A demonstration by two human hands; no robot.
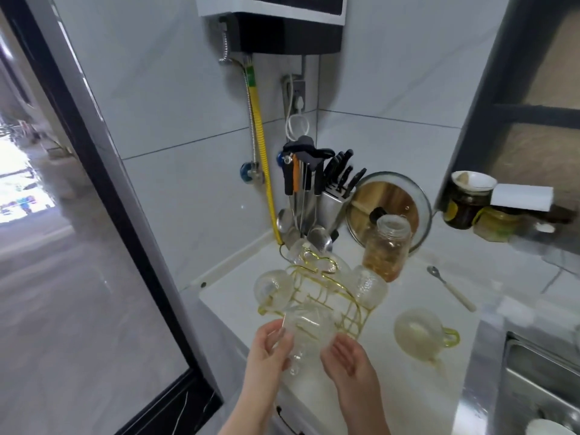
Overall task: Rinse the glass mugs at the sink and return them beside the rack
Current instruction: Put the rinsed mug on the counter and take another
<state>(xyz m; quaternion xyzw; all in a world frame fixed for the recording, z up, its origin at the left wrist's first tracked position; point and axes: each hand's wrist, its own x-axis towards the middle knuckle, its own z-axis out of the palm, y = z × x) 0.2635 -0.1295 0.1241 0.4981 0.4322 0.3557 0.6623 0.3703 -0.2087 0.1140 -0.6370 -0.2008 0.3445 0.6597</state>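
At lower centre, the left hand [270, 346] grips a glass mug [306, 332] with curled fingers while the right hand [346, 356], fingers relaxed, cups it just before the rack [326, 293]; best lift clear of the wires, then carry it right to the sink [539, 372].

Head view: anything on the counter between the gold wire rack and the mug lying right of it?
Nothing. Head view shows bare white counter between the gold wire rack and that glass mug.

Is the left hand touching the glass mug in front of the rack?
Touching. The head view shows the left hand fingers curled around the glass mug.
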